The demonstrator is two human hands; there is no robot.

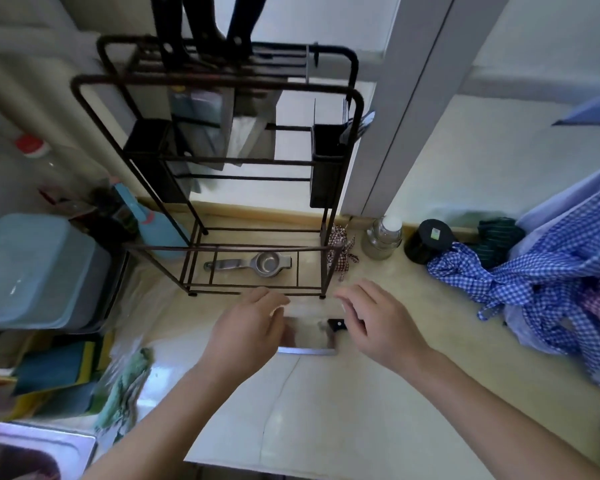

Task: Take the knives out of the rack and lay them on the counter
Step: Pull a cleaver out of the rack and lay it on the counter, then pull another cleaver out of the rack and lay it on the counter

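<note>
Both hands are held loosely spread over the counter (326, 410), gripping nothing: left hand (246, 327) at nine o'clock of the flat-lying cleaver (307, 336), right hand (371, 323) at three o'clock, covering its handle. More knives (205, 26) are seen standing in the rack (219, 84) at twelve o'clock.

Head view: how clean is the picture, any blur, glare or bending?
Head view: motion blur smears both hands, left hand and right hand, and the cleaver under them; glare on the counter; wide-angle lens bows the rack.
</note>
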